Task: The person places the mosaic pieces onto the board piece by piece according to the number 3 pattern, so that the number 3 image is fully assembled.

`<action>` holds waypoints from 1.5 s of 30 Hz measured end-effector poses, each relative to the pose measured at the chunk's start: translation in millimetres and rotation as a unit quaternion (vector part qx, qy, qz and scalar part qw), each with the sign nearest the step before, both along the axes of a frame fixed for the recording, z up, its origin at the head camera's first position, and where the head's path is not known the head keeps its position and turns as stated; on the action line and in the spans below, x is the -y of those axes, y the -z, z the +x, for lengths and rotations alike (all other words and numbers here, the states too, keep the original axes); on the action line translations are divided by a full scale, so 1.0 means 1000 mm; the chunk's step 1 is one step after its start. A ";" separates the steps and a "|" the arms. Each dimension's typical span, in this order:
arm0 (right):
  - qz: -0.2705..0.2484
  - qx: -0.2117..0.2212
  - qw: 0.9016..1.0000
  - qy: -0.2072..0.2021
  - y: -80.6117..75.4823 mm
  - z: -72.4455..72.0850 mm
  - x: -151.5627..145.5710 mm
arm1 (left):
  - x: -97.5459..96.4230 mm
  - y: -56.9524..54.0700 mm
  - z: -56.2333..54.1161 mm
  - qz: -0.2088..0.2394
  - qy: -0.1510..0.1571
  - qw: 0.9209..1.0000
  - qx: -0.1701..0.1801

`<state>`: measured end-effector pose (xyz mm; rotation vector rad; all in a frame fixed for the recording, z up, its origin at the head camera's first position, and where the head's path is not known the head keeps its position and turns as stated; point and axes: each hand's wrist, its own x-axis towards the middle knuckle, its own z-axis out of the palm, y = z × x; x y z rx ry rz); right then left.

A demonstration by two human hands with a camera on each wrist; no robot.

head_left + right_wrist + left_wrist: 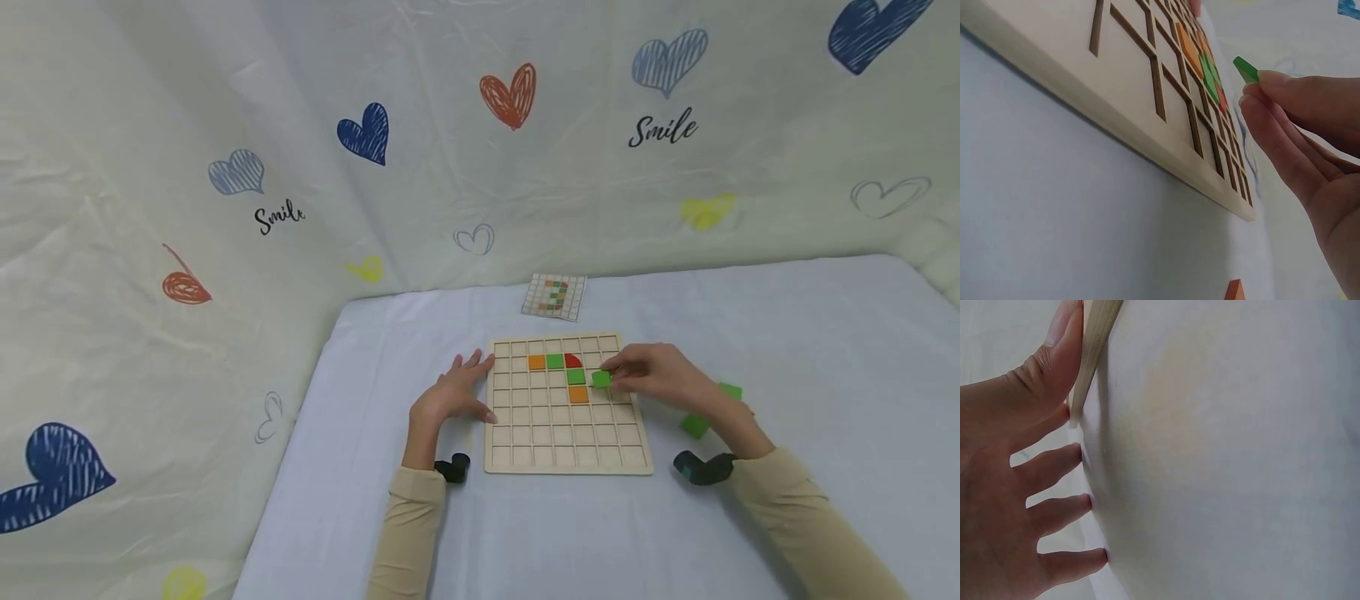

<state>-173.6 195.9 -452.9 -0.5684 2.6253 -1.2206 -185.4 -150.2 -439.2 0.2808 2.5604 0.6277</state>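
Observation:
A wooden grid board [525,435] lies on the white cloth. Its upper cells hold two orange tiles [578,394], two green tiles [576,377] and a red quarter-round tile [573,360]. Between thumb and fingertips, my right hand [660,371] pinches a green square tile [1245,69] above the board, just right of the placed pieces. At the board's left edge, my left hand [453,393] rests with fingers spread; its thumb [1063,344] touches the wooden side.
Behind the board lies a pattern card [553,297] with a coloured grid. Loose green tiles [694,426] sit right of the board, partly under my right forearm. An orange piece [1235,290] shows low in the right wrist view. Black devices [703,467] are at both wrists.

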 end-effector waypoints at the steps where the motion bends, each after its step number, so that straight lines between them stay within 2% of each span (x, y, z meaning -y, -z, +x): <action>1: -0.004 0.003 1.000 -0.006 0.000 -0.001 0.002 | 0.000 0.000 0.000 -0.001 0.000 1.000 0.000; 7: -0.012 0.026 0.999 -0.015 0.005 -0.005 0.015 | 0.000 0.001 -0.002 -0.005 0.004 1.000 0.001; 11: -0.006 0.022 1.000 -0.013 0.007 -0.007 0.022 | 0.000 0.001 -0.002 -0.006 0.008 1.000 -0.001; 19: -0.010 0.006 0.999 -0.036 0.010 -0.010 0.037 | 0.000 -0.001 -0.003 -0.005 0.008 1.000 -0.003; 28: 0.001 0.014 0.998 -0.059 0.011 -0.012 0.053 | -0.001 0.002 -0.004 -0.012 0.009 1.000 0.000; 39: 0.068 -0.041 0.993 -0.085 0.007 -0.012 0.073 | 0.001 0.003 -0.004 -0.007 0.007 1.000 0.002; 45: 0.081 -0.081 0.988 -0.103 0.008 -0.012 0.076 | 0.002 0.005 -0.004 -0.009 0.003 1.000 0.002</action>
